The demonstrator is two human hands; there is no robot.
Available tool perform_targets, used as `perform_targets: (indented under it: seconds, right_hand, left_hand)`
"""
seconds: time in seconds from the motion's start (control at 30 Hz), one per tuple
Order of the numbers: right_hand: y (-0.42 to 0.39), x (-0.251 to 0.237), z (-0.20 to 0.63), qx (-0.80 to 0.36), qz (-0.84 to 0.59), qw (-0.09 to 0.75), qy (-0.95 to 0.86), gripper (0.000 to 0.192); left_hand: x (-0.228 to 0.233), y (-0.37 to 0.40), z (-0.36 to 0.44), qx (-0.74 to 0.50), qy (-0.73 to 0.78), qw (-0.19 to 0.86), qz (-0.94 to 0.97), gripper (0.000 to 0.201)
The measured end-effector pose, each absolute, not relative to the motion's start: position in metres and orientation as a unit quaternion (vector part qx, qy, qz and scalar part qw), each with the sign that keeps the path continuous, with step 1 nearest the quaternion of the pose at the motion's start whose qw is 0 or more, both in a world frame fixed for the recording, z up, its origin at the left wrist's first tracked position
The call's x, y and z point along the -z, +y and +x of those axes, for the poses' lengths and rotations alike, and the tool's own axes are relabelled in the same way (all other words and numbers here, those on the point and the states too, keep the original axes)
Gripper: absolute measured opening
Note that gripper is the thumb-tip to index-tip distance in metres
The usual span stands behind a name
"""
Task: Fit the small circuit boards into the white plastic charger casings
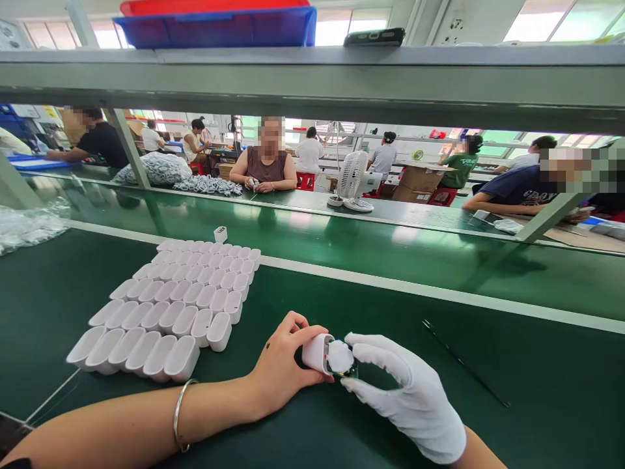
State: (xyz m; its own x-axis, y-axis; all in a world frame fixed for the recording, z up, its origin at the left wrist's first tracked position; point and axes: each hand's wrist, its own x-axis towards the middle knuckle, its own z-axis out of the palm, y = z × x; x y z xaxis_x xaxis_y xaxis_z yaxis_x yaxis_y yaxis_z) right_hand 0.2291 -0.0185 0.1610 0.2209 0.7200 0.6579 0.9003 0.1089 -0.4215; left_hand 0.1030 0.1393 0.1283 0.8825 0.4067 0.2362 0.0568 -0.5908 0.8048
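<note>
My left hand (pixel 283 361), bare and with a bangle at the wrist, is closed around a white plastic housing (pixel 315 354) with rounded ends. From the housing's right end sticks out a green circuit board (pixel 352 370) carrying a round white part (pixel 340 356). My right hand (pixel 400 384), in a white glove, pinches that board by its edges, thumb below and fingers above. Part of the board sits at the housing's mouth; how deep it reaches is hidden. Left of my hands, several rows of white oval housings (pixel 180 355) stand with their open tops up.
A thin dark rod (pixel 463 361) lies to the right on the green table. One small white piece (pixel 221 234) stands behind the rows. Clear plastic bags (pixel 29 225) lie far left. A shelf beam (pixel 312 85) crosses overhead. Across the bench are a white fan (pixel 352 179) and co-workers.
</note>
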Motion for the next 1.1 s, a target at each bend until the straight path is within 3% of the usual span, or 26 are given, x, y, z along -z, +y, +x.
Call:
perform_targets:
  seconds: [0.43,0.67,0.8,0.93,1.1]
  right_hand:
    - [-0.019,-0.149,0.233,0.205,-0.655,0.322,-0.652,0.035]
    - [-0.012,-0.149,0.227,0.257,-0.661,0.256,-0.657,0.023]
    - [-0.01,-0.147,0.222,0.245,-0.67,0.253,-0.654,0.026]
    - [-0.012,-0.144,0.222,0.116,-0.697,0.38,-0.597,0.04]
    - [-0.009,-0.148,0.22,-0.235,-0.686,0.528,-0.443,0.066]
  left_hand:
    - [-0.128,0.138,0.102,-0.241,0.14,0.392,0.877,0.049]
    - [-0.125,0.139,0.102,-0.257,0.139,0.347,0.891,0.052]
    - [-0.124,0.139,0.102,-0.262,0.131,0.337,0.895,0.051]
    - [-0.125,0.139,0.102,-0.263,0.121,0.359,0.887,0.049]
    - [-0.128,0.137,0.1,-0.265,0.063,0.379,0.884,0.045]
